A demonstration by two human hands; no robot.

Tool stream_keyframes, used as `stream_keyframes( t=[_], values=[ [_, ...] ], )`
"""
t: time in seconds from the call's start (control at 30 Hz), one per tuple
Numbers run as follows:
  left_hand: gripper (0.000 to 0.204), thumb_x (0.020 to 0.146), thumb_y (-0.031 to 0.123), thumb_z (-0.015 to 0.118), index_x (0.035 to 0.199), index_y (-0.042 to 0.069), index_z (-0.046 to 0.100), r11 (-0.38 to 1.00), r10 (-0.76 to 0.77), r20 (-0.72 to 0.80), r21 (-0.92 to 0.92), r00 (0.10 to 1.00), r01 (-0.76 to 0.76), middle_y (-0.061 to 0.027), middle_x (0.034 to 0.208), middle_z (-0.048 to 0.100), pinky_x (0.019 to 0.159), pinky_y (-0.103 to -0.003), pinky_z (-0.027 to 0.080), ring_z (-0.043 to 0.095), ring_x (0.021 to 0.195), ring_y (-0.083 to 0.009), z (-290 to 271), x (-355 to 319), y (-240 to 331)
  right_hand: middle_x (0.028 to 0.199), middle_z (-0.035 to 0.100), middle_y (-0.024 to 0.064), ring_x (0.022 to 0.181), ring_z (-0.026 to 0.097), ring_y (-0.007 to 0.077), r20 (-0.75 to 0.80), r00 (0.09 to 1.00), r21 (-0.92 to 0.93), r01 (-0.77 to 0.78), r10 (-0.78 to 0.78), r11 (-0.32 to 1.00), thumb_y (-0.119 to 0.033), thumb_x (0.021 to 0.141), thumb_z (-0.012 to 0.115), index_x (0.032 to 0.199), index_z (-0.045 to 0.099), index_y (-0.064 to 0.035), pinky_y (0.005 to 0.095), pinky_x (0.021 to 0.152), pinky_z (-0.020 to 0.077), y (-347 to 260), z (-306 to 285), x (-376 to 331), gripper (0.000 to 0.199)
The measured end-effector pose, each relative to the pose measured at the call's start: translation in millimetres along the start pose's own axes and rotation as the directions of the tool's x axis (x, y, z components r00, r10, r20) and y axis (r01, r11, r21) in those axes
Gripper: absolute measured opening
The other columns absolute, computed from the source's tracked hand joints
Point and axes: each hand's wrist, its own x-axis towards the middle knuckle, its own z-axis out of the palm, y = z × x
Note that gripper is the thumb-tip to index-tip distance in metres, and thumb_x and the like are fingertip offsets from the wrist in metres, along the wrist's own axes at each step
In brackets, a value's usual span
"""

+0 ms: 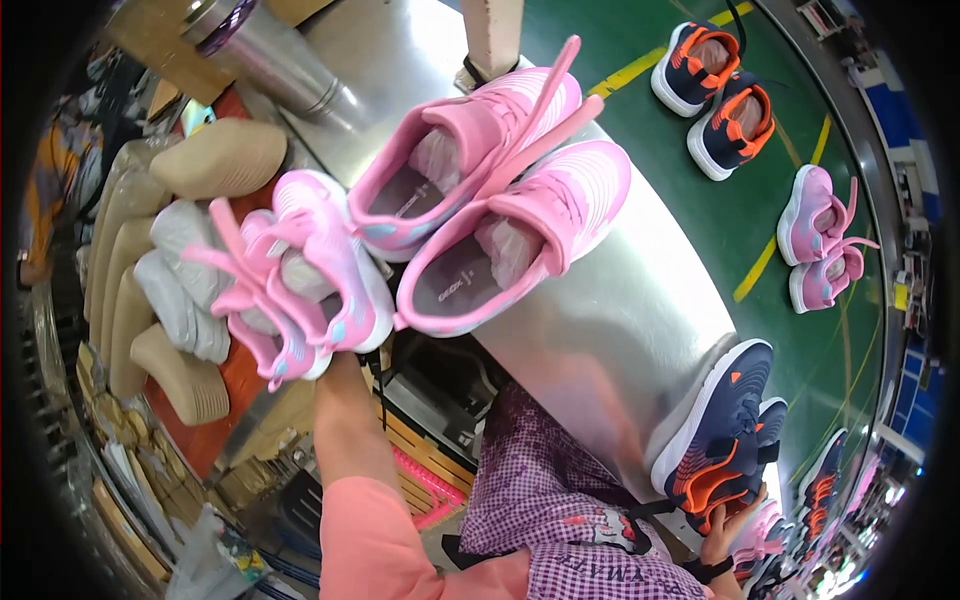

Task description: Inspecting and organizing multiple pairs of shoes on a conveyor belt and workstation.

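Note:
My left forearm (350, 430) reaches up to a pair of small pink sneakers (350, 285) at the left. They are tilted, tongues pulled up, and their bodies hide my left hand, which seems closed on them from behind. Touching them, a larger pair of pink sneakers (590, 205) rests on the metal table, paper stuffed inside. At the lower right, my right hand (735, 530) grips navy sneakers (715, 440) with orange lining by the heel end. Their white soles lie along the table's edge; a second navy shoe shows partly behind the first.
The curved metal table (620, 330) borders a green conveyor belt (660, 130) with yellow lines. On the belt stand navy-orange sneakers (735, 130) and pink sneakers (820, 240). Tan shoe lasts (220, 160) crowd a red surface at left. A steel cylinder (275, 65) and a post (493, 35) stand behind.

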Motion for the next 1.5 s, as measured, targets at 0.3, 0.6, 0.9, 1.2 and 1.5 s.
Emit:
stream_keyframes(
  t=[0.3, 0.6, 0.9, 1.2, 1.5],
  values=[
    [0.041, 0.09, 0.025, 0.053, 0.12, -0.004, 0.053, 0.995, -0.012, -0.059, 0.097, 0.998, 0.017, -0.0138, 0.11, 0.062, 0.082, -0.037, 0.046, 0.059, 0.093, -0.0274, 24, 35, -9, 0.135, 0.036, 0.0155, 0.123, 0.041, 0.0254, 0.006, 0.999, -0.02, 0.049, -0.049, 0.999, 0.003, 0.082, 0.045, 0.149, 0.003, -0.0087, 0.0359, 0.106, 0.0285, 4, -1, 7, 0.08],
    [0.042, 0.092, 0.026, 0.05, 0.121, -0.004, 0.053, 0.986, 0.007, -0.022, 0.169, 1.0, -0.003, -0.0146, 0.112, 0.062, 0.083, -0.038, 0.046, 0.059, 0.095, -0.0284, 4, 45, -55, 0.142, 0.026, 0.0148, 0.131, 0.032, 0.0268, -0.015, 1.0, 0.045, 0.006, -0.006, 0.999, 0.005, 0.083, 0.045, 0.148, 0.007, -0.0046, 0.0364, 0.11, 0.0216, 11, -6, -1, 0.076],
    [0.041, 0.094, 0.026, 0.043, 0.122, -0.002, 0.055, 0.775, 0.078, 0.132, 0.616, 0.988, -0.143, -0.016, 0.116, 0.062, 0.087, -0.04, 0.046, 0.059, 0.101, -0.0323, -26, 16, -123, 0.144, 0.025, 0.0186, 0.132, 0.03, 0.0339, -0.094, 0.99, -0.129, 0.095, -0.108, 0.987, 0.006, 0.076, 0.05, 0.14, 0.026, -0.0027, 0.0392, 0.108, 0.0272, 0, -3, 4, 0.068],
    [0.04, 0.087, 0.004, 0.058, 0.125, -0.005, 0.05, 0.882, 0.341, 0.643, 0.033, 0.685, -0.47, -0.0115, 0.113, 0.059, 0.086, -0.032, 0.045, 0.055, 0.1, -0.0192, 36, -302, -20, 0.145, 0.029, 0.0239, 0.13, 0.038, 0.0364, -0.148, 0.988, 0.198, 0.068, -0.039, 0.978, -0.001, 0.074, 0.065, 0.146, 0.015, -0.0024, 0.0417, 0.107, 0.033, 1, -22, 9, 0.087],
    [0.032, 0.078, -0.004, 0.063, 0.11, 0.0, 0.058, 0.115, 0.69, 0.699, -0.364, -0.189, -0.924, -0.0139, 0.103, 0.058, 0.081, -0.037, 0.045, 0.055, 0.094, -0.0305, 36, -525, 79, 0.132, 0.043, 0.0314, 0.124, 0.044, 0.0409, 0.125, 0.977, 0.116, 0.157, -0.171, 0.981, -0.02, 0.079, 0.068, 0.137, 0.028, 0.0086, 0.039, 0.104, 0.0364, 43, -60, 18, 0.076]
  ],
)
